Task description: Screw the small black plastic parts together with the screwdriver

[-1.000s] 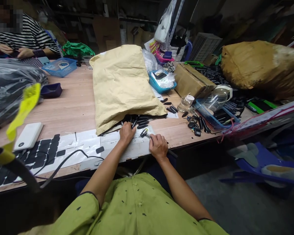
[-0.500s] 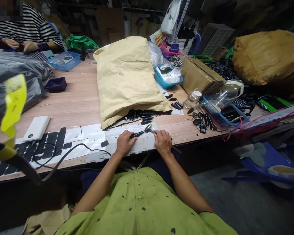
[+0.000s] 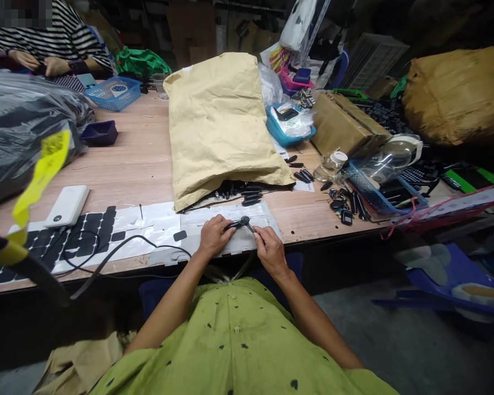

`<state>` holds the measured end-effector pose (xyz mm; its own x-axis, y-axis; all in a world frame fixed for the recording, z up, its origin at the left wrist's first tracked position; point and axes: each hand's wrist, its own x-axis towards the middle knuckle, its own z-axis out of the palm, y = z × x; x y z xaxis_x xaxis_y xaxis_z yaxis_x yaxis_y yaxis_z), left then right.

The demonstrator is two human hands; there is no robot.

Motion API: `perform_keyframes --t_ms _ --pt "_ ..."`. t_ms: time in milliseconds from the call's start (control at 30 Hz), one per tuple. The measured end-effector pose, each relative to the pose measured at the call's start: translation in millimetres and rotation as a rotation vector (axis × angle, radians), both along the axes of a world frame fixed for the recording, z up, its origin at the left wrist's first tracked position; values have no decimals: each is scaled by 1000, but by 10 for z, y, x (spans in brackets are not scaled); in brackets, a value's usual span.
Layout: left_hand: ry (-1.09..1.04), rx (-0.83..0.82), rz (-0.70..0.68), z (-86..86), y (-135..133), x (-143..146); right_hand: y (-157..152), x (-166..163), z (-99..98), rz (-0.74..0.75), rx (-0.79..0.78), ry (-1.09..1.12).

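At the table's front edge my left hand (image 3: 214,236) is closed, pinching a slim black piece (image 3: 233,225) whose exact kind I cannot make out. My right hand (image 3: 270,252) grips the handle of a small hammer (image 3: 245,220). The hammer's round head is at the tip of the black piece; whether they touch is unclear. Both hands are over a pale grey board (image 3: 253,237). Just beyond, similar black pieces (image 3: 252,198) lie by the mouth of a large tan paper sack (image 3: 226,126).
A white power bank (image 3: 68,206) and a sheet of black stickers (image 3: 91,233) lie left, with a cable across them. Right are keys (image 3: 338,204), a glass jar (image 3: 328,167) and a blue basket (image 3: 389,200). Another person in striped sleeves (image 3: 82,41) sits far left.
My right hand has brought the hammer head left and turned it, onto or just over the tip of the black piece. The left hand keeps its pinch. The view has shifted slightly.
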<state>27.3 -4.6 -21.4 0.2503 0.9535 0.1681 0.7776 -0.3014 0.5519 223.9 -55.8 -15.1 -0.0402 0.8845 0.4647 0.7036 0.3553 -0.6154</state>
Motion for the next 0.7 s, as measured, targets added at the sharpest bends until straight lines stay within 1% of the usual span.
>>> perform_keyframes --t_ms 100,233,433,567,700 --pt "2 3 -1 -2 0 8 -8 -1 -8 -4 30 -12" --pt "2 -4 6 -7 1 18 5 7 -15 3 31 -51" --pt "-20 -20 13 1 -1 32 -14 -39 30 46 57 -22" --pt "-17 -40 17 14 -1 29 -40 -105 19 81 20 -75" --pt "-23 -62 11 19 5 29 10 -69 -4 37 -12 -108"
